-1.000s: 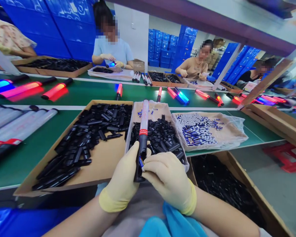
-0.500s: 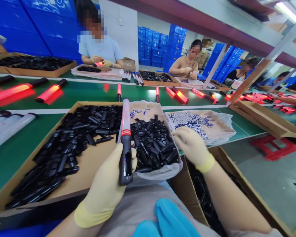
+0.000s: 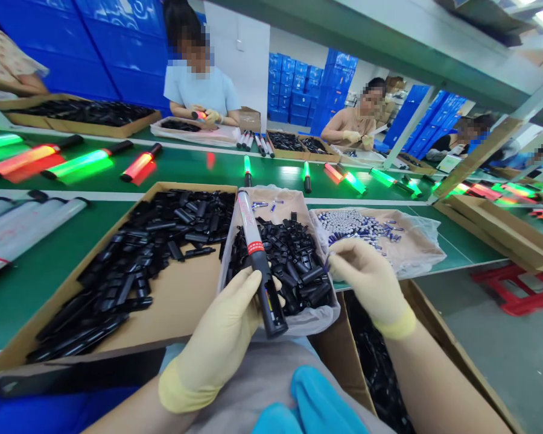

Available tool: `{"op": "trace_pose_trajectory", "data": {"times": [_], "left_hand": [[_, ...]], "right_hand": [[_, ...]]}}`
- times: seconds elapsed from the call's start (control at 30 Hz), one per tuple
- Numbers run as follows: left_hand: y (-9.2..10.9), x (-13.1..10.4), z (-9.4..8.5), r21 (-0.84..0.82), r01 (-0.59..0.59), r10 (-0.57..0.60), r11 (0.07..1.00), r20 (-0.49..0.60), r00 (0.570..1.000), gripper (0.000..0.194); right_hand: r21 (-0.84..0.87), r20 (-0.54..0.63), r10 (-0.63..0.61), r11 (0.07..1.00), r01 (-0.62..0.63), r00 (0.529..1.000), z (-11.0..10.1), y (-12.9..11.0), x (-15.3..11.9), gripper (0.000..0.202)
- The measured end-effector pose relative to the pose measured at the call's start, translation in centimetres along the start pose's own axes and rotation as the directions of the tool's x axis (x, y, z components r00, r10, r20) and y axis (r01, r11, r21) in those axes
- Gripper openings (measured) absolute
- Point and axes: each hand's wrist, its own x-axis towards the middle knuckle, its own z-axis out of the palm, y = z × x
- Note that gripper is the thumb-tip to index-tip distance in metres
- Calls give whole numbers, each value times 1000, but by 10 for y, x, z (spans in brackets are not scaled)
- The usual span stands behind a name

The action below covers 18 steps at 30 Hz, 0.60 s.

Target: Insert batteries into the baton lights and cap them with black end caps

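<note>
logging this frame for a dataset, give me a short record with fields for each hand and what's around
left hand: left hand grips baton, black handle toward the person
right hand: right hand pinches a small item, unclear, beside battery tray
middle: tray of black caps
left: box of black parts
belt: lit batons on green belt

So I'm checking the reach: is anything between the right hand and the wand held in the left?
Nothing visible. The right hand hovers beside the wand gripped by the left hand; only the tray of black parts lies beneath.
</note>
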Motion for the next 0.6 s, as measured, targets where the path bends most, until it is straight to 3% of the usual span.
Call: {"op": "trace_pose_trajectory", "data": {"times": [0.07, 0.13, 0.23, 0.3, 0.43, 0.6], "left_hand": [[-3, 2, 2, 25, -15, 14, 1000, 42, 999, 24], [-4, 2, 5, 54, -19, 16, 998, 48, 999, 22], [-3, 1, 8, 57, -22, 21, 998, 25, 999, 19], [-1, 0, 6, 34, -25, 24, 999, 25, 999, 19], [1, 0, 0, -29, -42, 43, 999, 37, 998, 14], [4, 0, 0, -31, -52, 52, 998, 21, 998, 14]], "right_hand": [[286, -14, -30, 958, 33, 999, 17, -31, -16, 13], [332, 26, -64, 942, 52, 998, 34, -50, -24, 6], [226, 76, -120, 969, 100, 990, 53, -56, -26, 2], [150, 56, -208, 969, 198, 976, 58, -52, -27, 7], [66, 8, -398, 915, 397, 917, 51, -48, -32, 26], [-37, 108, -543, 835, 549, 833, 38, -52, -33, 37]]}}
